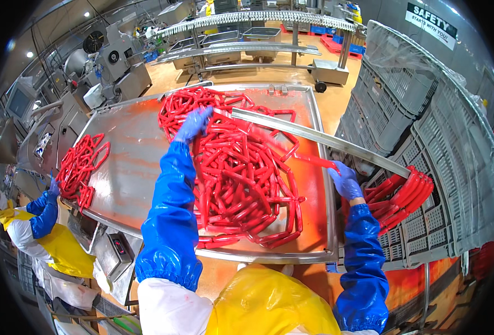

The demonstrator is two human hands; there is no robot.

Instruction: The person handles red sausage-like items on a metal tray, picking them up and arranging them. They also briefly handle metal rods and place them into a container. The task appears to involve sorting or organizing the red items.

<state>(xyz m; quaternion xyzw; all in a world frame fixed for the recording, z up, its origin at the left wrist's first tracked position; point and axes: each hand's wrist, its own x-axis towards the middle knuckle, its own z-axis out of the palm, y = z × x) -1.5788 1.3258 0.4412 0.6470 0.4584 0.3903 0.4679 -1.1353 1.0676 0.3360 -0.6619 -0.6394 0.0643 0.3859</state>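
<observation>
A large pile of linked red sausages point(234, 167) covers the middle of a stainless steel table point(134, 138). My left hand point(193, 123), in a purple-blue glove, grips a sausage strand at the pile's far side. My right hand point(347, 181) pinches a red link beyond the table's right edge. Between the hands runs a motion-blurred sausage strand point(272, 140). Just above that strand, a metal bar point(314, 136) slants across the table; its left end is near my left hand. Several sausage loops point(406, 197) hang over its right end. What supports the bar is hidden.
Stacked grey plastic crates point(380, 109), partly under clear plastic film, stand at the right. Another person point(50, 234) works at the table's left end by a smaller sausage pile point(81, 167). A metal rack point(251, 21) stands beyond the table.
</observation>
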